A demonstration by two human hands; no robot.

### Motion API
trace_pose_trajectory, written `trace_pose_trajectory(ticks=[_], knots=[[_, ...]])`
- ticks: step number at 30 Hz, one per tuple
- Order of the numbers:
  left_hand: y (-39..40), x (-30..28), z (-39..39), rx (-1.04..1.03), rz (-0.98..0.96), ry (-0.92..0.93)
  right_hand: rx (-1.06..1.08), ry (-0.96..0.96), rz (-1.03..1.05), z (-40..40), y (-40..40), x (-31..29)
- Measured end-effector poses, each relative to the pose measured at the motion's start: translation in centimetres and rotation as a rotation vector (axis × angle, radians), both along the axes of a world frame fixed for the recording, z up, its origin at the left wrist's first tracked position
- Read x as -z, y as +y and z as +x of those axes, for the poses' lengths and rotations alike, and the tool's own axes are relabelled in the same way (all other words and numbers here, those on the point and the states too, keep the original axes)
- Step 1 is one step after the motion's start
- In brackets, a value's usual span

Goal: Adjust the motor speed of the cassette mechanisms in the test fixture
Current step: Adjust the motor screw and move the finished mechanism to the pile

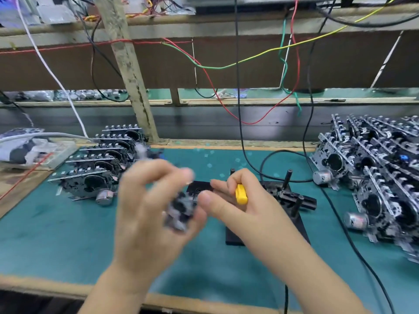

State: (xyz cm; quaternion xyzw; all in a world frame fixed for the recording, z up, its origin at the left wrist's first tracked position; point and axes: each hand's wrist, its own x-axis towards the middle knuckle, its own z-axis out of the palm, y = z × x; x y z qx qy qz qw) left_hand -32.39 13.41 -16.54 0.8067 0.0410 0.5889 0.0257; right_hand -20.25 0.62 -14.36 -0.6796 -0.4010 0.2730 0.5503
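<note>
over the green mat (68,234), left hand (149,211) grips a cassette mechanism (180,210), right hand (240,200) a yellow screwdriver (240,194).

A teal mat (56,234) covers the worktop (27,284), whose wooden edge shows along the front. At the far left a clear plastic box (61,152) sits on a wooden board (20,184), with a crumpled bag (20,148) on top of it. A white cable (48,69) slants down from the upper left towards that box. A worn wooden post (129,71) stands tilted behind the mat. Above, red (210,85), green (284,62), yellow (306,41) and black wires (237,87) hang loosely from a shelf (204,21). A grey metal rail (204,123) runs along the back of the worktop.
</note>
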Motion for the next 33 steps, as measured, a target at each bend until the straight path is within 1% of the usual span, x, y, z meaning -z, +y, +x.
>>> trace_pose_trajectory(ticks=[2, 4, 6, 9, 11, 13, 14, 15, 17, 18, 20, 23, 26, 30, 33], knots=[[-1.8, -0.5, 1.7, 0.153, 0.087, -0.017, -0.039, -0.025, -0.088, 0.7, -0.5, -0.6], [-2.8, -1.0, 3.3, 0.233, 0.058, -0.057, -0.044, 0.049, -0.105, 1.3, -1.3, -1.1], [-3.4, -1.2, 4.7, 0.259, 0.037, -0.066, -0.026, 0.093, -0.101, 1.7, -1.5, -1.7], [-3.8, -1.2, 6.1, 0.296, 0.063, 0.006, 0.106, -0.063, -0.150, 3.1, -1.4, -1.7], [-3.4, -1.4, 6.6, 0.384, 0.038, 0.091, 0.181, -0.140, -0.158, 4.6, -1.9, -2.0], [-1.9, -1.6, 6.6, 0.417, -0.023, 0.192, 0.227, -0.305, -0.192, 6.7, -2.8, -2.5], [-0.9, -1.5, 6.6, 0.415, -0.100, 0.264, 0.210, -0.413, -0.227, 7.9, -3.2, -2.7], [0.1, -1.3, 6.5, 0.409, -0.216, 0.370, 0.163, -0.506, -0.269, 9.0, -3.0, -2.8], [1.8, -0.6, 6.7, 0.377, -0.456, 0.640, 0.011, -0.663, -0.374, 11.1, -2.6, -2.9], [2.5, -0.2, 6.9, 0.355, -0.531, 0.751, -0.067, -0.711, -0.421, 12.0, -2.3, -2.8], [3.6, 0.7, 7.4, 0.314, -0.616, 0.884, -0.188, -0.758, -0.479, 13.1, -1.6, -2.4], [4.6, 1.1, 8.2, 0.276, -0.680, 0.964, -0.272, -0.770, -0.498, 14.0, -0.8, -1.7], [5.0, 1.0, 8.5, 0.280, -0.715, 0.984, -0.292, -0.777, -0.504, 14.7, -0.2, -1.5], [5.2, 0.6, 8.8, 0.252, -0.691, 1.028, -0.297, -0.821, -0.560, 15.0, 0.3, -1.2], [5.2, 0.5, 9.2, 0.221, -0.667, 1.065, -0.299, -0.806, -0.556, 14.7, 0.5, -0.8]])
